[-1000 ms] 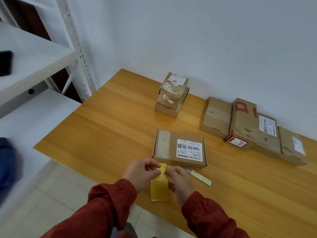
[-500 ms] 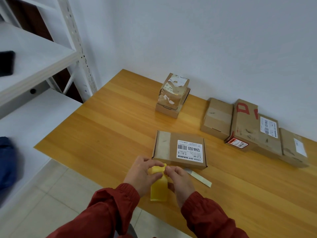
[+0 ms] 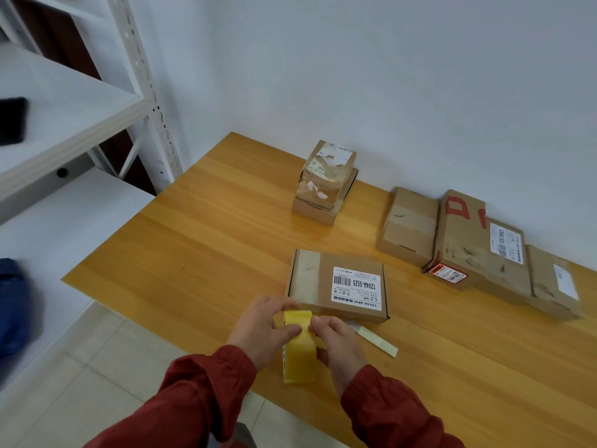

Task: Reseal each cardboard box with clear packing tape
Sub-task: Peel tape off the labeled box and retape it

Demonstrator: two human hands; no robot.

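Lower centre of the frame: both hands meet on a yellowish tape roll, held on edge over the near rim of the wooden table. Left hand has thumb and fingers clamped across the top of the roll. Right hand is curled against the roll's right side, fingertips pinching at its top, apparently working the free end; the end itself can't be made out. Just beyond the hands sits the labelled box, flat, with a band of tape across its left end. A loose strip lies on the table right of the hands. Risks, as I judge them: the end may split into a sliver if picked at an angle; a freed length could fold onto itself or stick to the fingers; the roll hangs partly past the table rim, so a slip would drop it to the floor. Writing: the box's white label, upside down to the wearer, reads "12V4A-5525" and "12V4A 48W", with a barcode and Chinese characters. Right of frame, the row of boxes shows a large red painted mark, perhaps a "D", plus barcode labels too small to read. Upper centre, the stacked boxes carry torn, unreadable labels.
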